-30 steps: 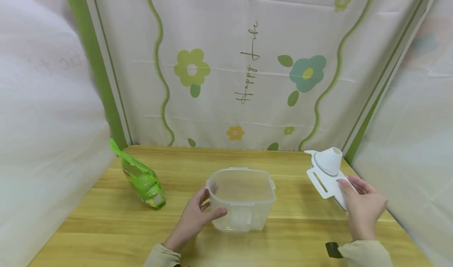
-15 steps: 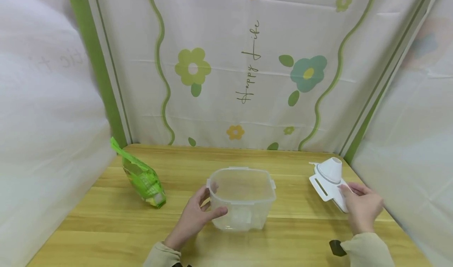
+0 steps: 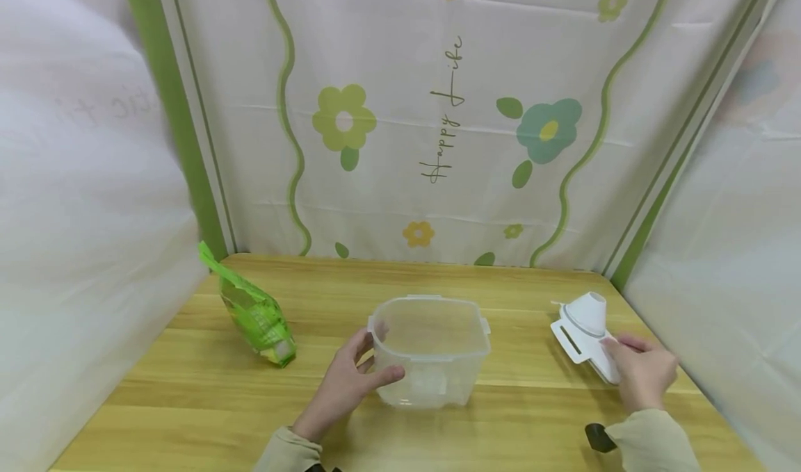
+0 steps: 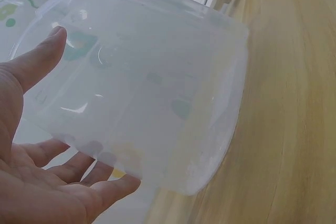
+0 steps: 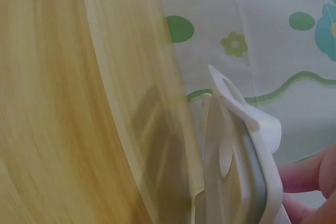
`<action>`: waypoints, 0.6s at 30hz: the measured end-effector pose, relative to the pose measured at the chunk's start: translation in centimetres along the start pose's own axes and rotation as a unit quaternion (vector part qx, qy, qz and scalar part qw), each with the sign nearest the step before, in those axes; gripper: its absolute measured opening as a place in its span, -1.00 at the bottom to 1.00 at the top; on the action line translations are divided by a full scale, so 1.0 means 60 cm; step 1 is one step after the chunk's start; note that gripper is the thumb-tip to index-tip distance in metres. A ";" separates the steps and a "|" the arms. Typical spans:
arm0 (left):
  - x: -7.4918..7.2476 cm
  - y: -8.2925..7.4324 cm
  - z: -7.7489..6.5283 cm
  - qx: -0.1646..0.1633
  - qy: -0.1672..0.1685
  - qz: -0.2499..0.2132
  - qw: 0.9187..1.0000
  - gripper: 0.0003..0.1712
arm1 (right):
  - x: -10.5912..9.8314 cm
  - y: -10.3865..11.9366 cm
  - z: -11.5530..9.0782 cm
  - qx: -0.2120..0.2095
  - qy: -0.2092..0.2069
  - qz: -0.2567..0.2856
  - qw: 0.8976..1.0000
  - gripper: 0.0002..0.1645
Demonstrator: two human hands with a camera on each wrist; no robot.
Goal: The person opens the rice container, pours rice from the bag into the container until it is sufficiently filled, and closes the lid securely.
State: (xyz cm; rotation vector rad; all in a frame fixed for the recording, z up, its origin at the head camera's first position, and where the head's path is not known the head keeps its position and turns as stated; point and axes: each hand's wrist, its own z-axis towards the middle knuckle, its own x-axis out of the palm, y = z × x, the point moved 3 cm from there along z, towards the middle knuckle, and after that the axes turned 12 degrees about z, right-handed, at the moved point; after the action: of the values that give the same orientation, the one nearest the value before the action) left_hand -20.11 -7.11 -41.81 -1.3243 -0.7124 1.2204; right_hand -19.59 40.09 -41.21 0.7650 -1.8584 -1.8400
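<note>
A clear plastic container (image 3: pixel 432 381) stands upright on the wooden table with its top uncovered. My left hand (image 3: pixel 350 381) holds its left side, thumb at the front and fingers round the back; the left wrist view shows the same grip from close by. Over on the right, my right hand (image 3: pixel 644 371) pinches the edge of a white lid (image 3: pixel 576 343) with a cone-shaped spout (image 3: pixel 588 313) pointing up and a slotted flap at its side. The lid is tilted, low by the table. In the right wrist view the white lid (image 5: pixel 260 166) appears edge-on, with fingertips behind it.
A green plastic bag (image 3: pixel 256 319) with something inside lies on the table (image 3: pixel 188 402) at the left. Flower-print curtains (image 3: pixel 400 110) enclose the back and both sides of the table.
My right hand has lowered the white lid toward the tabletop, and the lid lies flatter than before. The left hand keeps its hold on the container, which stays in place.
</note>
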 end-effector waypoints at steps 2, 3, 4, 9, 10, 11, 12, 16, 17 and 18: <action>0.000 0.000 0.001 0.001 0.001 -0.004 1.000 -0.06 | 0.001 -0.003 0.001 0.010 0.001 0.008 1.000 -0.83; 0.000 0.001 0.001 0.002 0.001 -0.005 1.000 -0.06 | 0.002 -0.004 0.001 0.014 0.003 0.013 1.000 -0.85; 0.000 0.001 0.001 0.002 0.001 -0.007 1.000 -0.07 | 0.002 -0.006 0.001 0.019 0.004 0.018 1.000 -0.85; 0.000 0.002 0.002 0.002 -0.002 -0.010 1.000 -0.08 | 0.003 -0.010 0.003 0.028 0.010 0.032 0.999 -0.73; 0.000 0.002 0.002 0.001 -0.002 -0.010 1.000 -0.08 | 0.004 -0.011 0.003 0.030 0.012 0.031 0.999 -0.73; 0.000 0.002 0.002 0.001 -0.003 -0.010 1.000 -0.09 | 0.005 -0.012 0.004 0.030 0.014 0.030 0.999 -0.74; 0.000 0.001 0.001 0.001 -0.003 -0.011 1.000 -0.09 | 0.006 -0.014 0.005 0.030 0.017 0.027 0.999 -0.75; 0.000 0.002 0.001 0.004 -0.002 -0.013 1.000 -0.08 | 0.008 -0.021 0.005 0.028 0.029 0.017 0.999 -0.69; 0.001 0.002 0.001 0.004 -0.001 -0.014 1.000 -0.08 | 0.008 -0.023 0.005 0.028 0.029 0.013 0.999 -0.65; 0.001 0.002 0.001 0.004 0.000 -0.015 1.000 -0.08 | 0.008 -0.025 0.005 0.028 0.030 0.010 0.999 -0.61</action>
State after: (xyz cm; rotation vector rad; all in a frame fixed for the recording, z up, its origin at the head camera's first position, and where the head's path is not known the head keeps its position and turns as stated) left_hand -20.18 -7.07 -41.92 -1.3022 -0.7240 1.1996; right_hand -20.00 40.02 -42.73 0.8093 -1.8803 -1.7408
